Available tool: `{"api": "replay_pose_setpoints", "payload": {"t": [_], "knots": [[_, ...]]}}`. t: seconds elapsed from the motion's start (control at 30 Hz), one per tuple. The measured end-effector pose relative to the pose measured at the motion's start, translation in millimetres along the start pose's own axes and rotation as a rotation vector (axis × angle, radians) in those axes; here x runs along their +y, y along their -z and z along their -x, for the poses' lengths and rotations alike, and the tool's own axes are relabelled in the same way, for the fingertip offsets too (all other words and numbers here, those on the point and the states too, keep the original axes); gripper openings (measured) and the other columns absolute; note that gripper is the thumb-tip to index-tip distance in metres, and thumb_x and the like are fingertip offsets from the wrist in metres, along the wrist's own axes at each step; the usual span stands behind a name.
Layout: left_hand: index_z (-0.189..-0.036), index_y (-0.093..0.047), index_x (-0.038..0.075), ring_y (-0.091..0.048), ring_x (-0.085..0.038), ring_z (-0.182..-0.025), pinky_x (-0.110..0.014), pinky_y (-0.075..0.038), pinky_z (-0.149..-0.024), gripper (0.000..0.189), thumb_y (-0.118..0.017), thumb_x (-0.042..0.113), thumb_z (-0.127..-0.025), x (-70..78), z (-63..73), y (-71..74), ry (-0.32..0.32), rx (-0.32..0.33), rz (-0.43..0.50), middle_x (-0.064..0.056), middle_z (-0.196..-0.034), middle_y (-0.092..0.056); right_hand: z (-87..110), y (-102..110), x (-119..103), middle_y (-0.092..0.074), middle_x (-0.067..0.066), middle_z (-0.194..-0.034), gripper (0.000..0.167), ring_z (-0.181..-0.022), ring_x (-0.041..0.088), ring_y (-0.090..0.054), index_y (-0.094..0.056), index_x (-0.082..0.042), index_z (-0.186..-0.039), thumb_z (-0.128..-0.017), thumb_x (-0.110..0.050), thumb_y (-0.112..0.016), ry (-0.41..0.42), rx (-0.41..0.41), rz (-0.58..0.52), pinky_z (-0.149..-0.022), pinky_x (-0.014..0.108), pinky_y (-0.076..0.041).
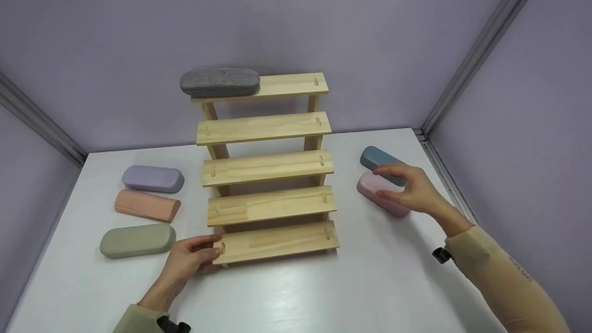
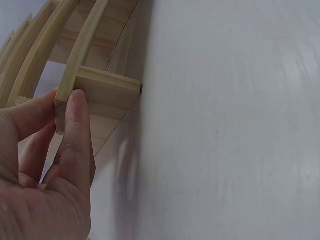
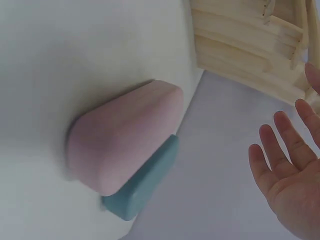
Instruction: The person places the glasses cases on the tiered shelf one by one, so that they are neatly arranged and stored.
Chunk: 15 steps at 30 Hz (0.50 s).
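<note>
A tiered wooden display rack (image 1: 273, 243) stands in the middle of the white table. At its lowest shelf, my left hand (image 1: 185, 259) pinches the left end between thumb and fingers. The left wrist view shows the thumb (image 2: 76, 120) against the shelf's edge. My right hand (image 1: 414, 189), thumb and fingers spread apart, hovers above a pink glasses case (image 1: 393, 209) and holds nothing. Just behind the pink one lies a blue glasses case (image 1: 377, 156). In the right wrist view, the right hand (image 3: 295, 175) is apart from both cases. A grey glasses case (image 1: 219, 82) rests on the top shelf's left part.
Left of the rack lie a lilac glasses case (image 1: 152, 178), an orange one (image 1: 145, 205) and a sage green one (image 1: 138, 240). Pale purple walls with metal corner rails (image 1: 455, 180) enclose the table (image 1: 286, 300) at the back and sides.
</note>
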<state>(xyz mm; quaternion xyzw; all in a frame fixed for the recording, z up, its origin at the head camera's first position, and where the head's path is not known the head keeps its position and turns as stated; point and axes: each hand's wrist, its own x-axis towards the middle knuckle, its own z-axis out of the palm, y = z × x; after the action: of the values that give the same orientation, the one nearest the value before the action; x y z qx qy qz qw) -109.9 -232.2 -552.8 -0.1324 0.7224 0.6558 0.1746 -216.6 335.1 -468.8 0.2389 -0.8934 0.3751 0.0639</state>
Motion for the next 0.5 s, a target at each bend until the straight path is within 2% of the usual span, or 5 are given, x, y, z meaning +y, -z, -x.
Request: {"api": "replay_pose_setpoints", "payload": {"t": [0.1, 0.2, 0.3, 0.4, 0.5], "knots": [[-0.148, -0.07, -0.002, -0.078, -0.009, -0.095, -0.027, -0.071, -0.08, 0.049, -0.081, 0.005, -0.101, -1.3, 0.6, 1.2, -0.002, -0.021, 0.007, 0.001, -0.113, -0.079, 13.8, -3.6, 17.9, -0.08, 0.014, -0.138, 0.047, -0.131, 0.012, -0.07, -0.081, -0.006, -0.133, -0.088, 0.0, -0.092, -0.04, 0.026, 0.007, -0.111, 0.015, -0.054], [-0.149, -0.07, -0.003, -0.079, -0.009, -0.094, -0.027, -0.071, -0.08, 0.049, -0.08, 0.005, -0.101, -2.4, 0.2, 2.0, -0.003, -0.031, 0.014, 0.003, -0.111, -0.079, 25.3, -6.9, 33.3, -0.078, 0.019, -0.141, 0.046, -0.134, 0.025, -0.069, -0.08, -0.003, -0.133, -0.088, 0.0, -0.091, -0.09, 0.042, 0.021, -0.117, 0.044, -0.061], [-0.149, -0.07, -0.003, -0.079, -0.009, -0.093, -0.027, -0.071, -0.079, 0.049, -0.08, 0.005, -0.102, -2.9, -0.5, 2.1, 0.002, -0.026, 0.02, 0.003, -0.11, -0.079, 33.3, -10.5, 44.6, -0.075, 0.023, -0.145, 0.044, -0.138, 0.041, -0.066, -0.079, -0.001, -0.133, -0.09, -0.003, -0.091, -0.16, 0.05, 0.0, -0.117, 0.071, -0.055], [-0.149, -0.07, -0.002, -0.079, -0.009, -0.094, -0.027, -0.071, -0.079, 0.049, -0.08, 0.004, -0.102, -3.2, -1.1, 1.6, 0.009, -0.017, 0.018, 0.002, -0.11, -0.079, 38.5, -14.0, 53.0, -0.072, 0.026, -0.148, 0.044, -0.142, 0.049, -0.063, -0.079, 0.0, -0.133, -0.091, -0.006, -0.091, -0.224, 0.058, -0.027, -0.119, 0.077, -0.05], [-0.148, -0.071, -0.002, -0.078, -0.009, -0.095, -0.027, -0.071, -0.079, 0.048, -0.08, 0.004, -0.101, -3.7, -1.6, 0.7, 0.01, -0.008, 0.016, 0.001, -0.112, -0.079, 41.7, -16.8, 60.0, -0.07, 0.026, -0.151, 0.045, -0.147, 0.05, -0.06, -0.078, -0.001, -0.134, -0.092, -0.007, -0.091, -0.269, 0.063, -0.044, -0.121, 0.077, -0.047]]}}
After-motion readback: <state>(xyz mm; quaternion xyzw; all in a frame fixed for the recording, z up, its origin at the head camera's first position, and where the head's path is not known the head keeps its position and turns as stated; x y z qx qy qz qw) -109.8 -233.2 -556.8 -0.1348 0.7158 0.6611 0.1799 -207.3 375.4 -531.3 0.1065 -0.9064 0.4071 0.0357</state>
